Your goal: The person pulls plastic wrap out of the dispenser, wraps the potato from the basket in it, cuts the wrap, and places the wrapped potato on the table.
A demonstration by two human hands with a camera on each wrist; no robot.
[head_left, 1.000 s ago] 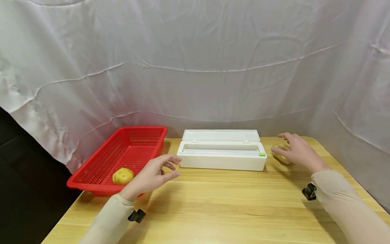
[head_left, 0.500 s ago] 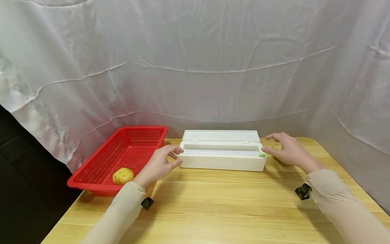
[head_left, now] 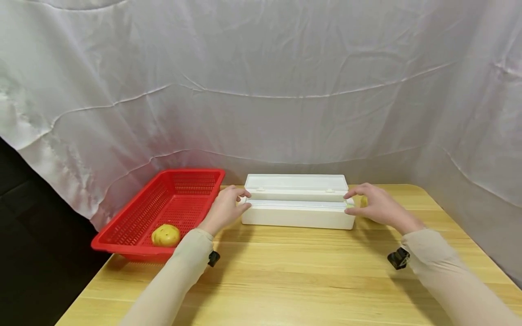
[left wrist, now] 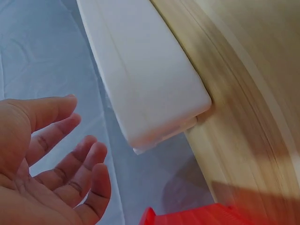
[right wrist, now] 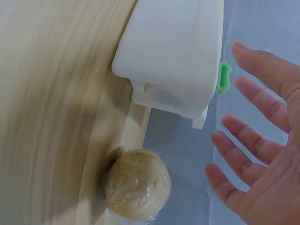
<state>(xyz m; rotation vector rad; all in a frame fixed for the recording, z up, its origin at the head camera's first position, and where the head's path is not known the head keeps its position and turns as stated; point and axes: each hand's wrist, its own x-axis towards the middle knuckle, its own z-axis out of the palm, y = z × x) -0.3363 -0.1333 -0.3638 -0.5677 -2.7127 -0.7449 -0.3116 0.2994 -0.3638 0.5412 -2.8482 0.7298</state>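
Note:
A white cling film dispenser lies lengthwise on the table, its lid raised at the back. My left hand hovers at its left end, fingers loosely bent and parted; the left wrist view shows a gap between them and the box. At the opposite end my right hand is held with thumb and fingers spread, close to the green slide cutter but apart from it in the right wrist view. Behind that hand sits a potato wrapped in clear film, mostly hidden in the head view.
A red perforated basket stands at the left of the wooden table, with a bare yellow potato in its near end. Grey curtain hangs behind and along the right side.
Both hands have moved inward to the dispenser's two ends. The right hand has left the wrapped potato; the left hand has come away from above the basket's edge.

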